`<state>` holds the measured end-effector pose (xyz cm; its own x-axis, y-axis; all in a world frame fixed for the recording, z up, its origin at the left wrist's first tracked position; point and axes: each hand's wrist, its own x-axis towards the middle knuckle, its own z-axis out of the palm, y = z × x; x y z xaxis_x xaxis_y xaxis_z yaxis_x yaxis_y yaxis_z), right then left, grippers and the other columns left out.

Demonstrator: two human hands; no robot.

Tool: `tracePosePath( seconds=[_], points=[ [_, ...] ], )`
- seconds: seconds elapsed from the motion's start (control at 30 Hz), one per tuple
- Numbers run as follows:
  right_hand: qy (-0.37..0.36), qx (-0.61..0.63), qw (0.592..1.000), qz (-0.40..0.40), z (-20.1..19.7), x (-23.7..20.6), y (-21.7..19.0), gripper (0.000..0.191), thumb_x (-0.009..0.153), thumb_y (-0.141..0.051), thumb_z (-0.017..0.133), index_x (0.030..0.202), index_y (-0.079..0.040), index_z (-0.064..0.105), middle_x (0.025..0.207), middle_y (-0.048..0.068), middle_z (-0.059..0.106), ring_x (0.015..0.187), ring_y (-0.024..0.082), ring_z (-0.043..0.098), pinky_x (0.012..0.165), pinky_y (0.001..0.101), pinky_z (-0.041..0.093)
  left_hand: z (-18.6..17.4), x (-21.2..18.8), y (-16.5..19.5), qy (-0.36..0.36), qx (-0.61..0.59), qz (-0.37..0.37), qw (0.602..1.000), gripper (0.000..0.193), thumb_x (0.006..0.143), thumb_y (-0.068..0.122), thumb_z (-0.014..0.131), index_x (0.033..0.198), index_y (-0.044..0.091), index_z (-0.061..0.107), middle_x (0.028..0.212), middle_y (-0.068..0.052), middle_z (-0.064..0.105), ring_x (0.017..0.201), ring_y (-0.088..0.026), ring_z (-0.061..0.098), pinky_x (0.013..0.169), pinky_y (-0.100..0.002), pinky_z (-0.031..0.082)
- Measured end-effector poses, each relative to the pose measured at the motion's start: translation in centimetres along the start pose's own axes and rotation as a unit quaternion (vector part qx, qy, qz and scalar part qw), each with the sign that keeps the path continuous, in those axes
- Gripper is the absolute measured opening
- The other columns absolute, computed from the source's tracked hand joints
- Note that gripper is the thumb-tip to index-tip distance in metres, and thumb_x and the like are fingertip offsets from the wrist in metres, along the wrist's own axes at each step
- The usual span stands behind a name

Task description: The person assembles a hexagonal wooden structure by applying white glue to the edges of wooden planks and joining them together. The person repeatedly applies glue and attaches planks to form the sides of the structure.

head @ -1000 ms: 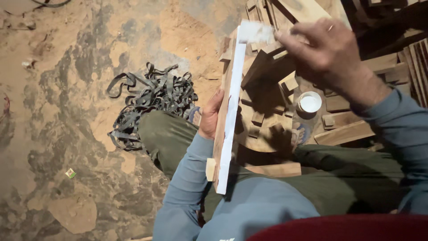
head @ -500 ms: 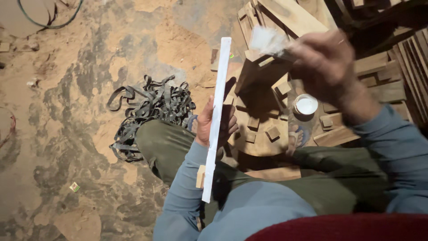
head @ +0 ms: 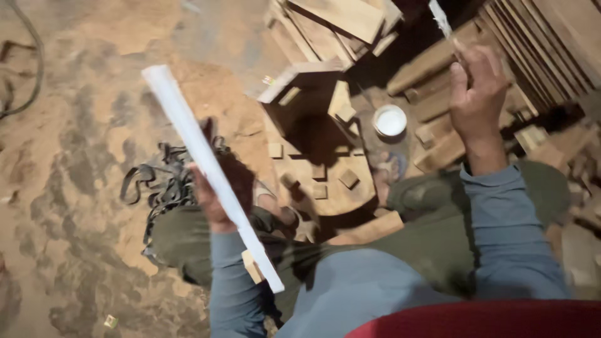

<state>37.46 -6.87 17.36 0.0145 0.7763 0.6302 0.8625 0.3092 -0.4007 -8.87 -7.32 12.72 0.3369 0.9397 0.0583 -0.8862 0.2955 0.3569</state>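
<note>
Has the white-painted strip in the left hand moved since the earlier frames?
Yes. The white strip now tilts, its far end swung left, away from the small white container, over bare ground. The left hand grips it.

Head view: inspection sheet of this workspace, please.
Surface: bare sandy ground.
Job's things: long white strip held slanted in left hand; small brush raised in right hand.
Clutter: white-filled round container, small wood blocks, stacked planks.
Hands: both closed on their items.
Cables: dark cord at upper left; tangle of dark straps.
Surroundings: nothing seen beyond dirt.
</note>
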Motion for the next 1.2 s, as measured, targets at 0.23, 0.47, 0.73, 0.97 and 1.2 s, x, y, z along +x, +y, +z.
tracePosePath(
  seconds=[0.23, 0.47, 0.73, 0.97, 1.2],
  points=[
    [-0.359, -0.120, 0.868, 0.321, 8.8, -15.6, 13.3, 0.027, 0.078, -0.015, 0.072, 0.095, 0.006, 0.072, 0.094, 0.033, 0.068, 0.092, 0.047, 0.069, 0.076, 0.0541, 0.054, 1.0, 0.1, 0.5, 0.098, 0.147, 0.215, 0.961, 0.039, 0.113, 0.048, 0.061, 0.104, 0.012, 0.052, 0.082, 0.004, 0.043, 0.072, -0.003, 0.045, 0.065, -0.020, 0.043],
    [-0.349, -0.151, 0.888, 0.257, 17.9, -16.2, 13.8, 0.018, 0.088, -0.004, 0.059, 0.101, 0.002, 0.070, 0.103, 0.030, 0.068, 0.091, 0.047, 0.069, 0.079, 0.0554, 0.055, 2.6, -0.3, -2.9, 0.223, 0.514, 0.348, 0.751, 0.077, 0.110, 0.058, 0.059, 0.153, 0.001, 0.030, 0.133, -0.011, 0.051, 0.116, -0.014, 0.056, 0.105, -0.032, 0.053],
    [-0.362, -0.135, 0.883, 0.267, 18.3, -16.9, 13.5, 0.027, 0.087, -0.007, 0.066, 0.114, -0.005, 0.068, 0.116, 0.024, 0.065, 0.104, 0.048, 0.064, 0.084, 0.0562, 0.053, 5.2, 1.6, -4.7, 0.225, 0.454, 0.375, 0.776, 0.092, 0.106, 0.055, 0.065, 0.166, 0.004, 0.018, 0.151, -0.018, 0.048, 0.124, -0.019, 0.058, 0.109, -0.041, 0.056],
    [-0.237, 0.116, 0.905, 0.335, 14.1, -15.9, 9.1, 0.041, 0.090, -0.015, 0.071, 0.131, -0.012, 0.069, 0.128, 0.017, 0.068, 0.120, 0.037, 0.067, 0.101, 0.0446, 0.055, 8.3, 3.6, -11.7, 0.182, 0.825, 0.438, 0.308, 0.081, 0.098, 0.045, 0.068, 0.158, 0.007, 0.028, 0.129, -0.021, 0.056, 0.102, -0.035, 0.063, 0.091, -0.049, 0.056],
    [-0.130, 0.400, 0.818, 0.392, 10.0, -10.5, -6.5, 0.057, 0.098, -0.046, 0.063, 0.141, -0.010, 0.058, 0.137, 0.014, 0.062, 0.121, 0.027, 0.062, 0.106, 0.0405, 0.051, 15.6, 8.2, -26.2, 0.114, 0.695, 0.315, 0.637, 0.046, 0.114, 0.018, 0.059, 0.156, 0.008, 0.045, 0.132, -0.017, 0.066, 0.093, -0.025, 0.065, 0.087, -0.037, 0.056]
  ],
)
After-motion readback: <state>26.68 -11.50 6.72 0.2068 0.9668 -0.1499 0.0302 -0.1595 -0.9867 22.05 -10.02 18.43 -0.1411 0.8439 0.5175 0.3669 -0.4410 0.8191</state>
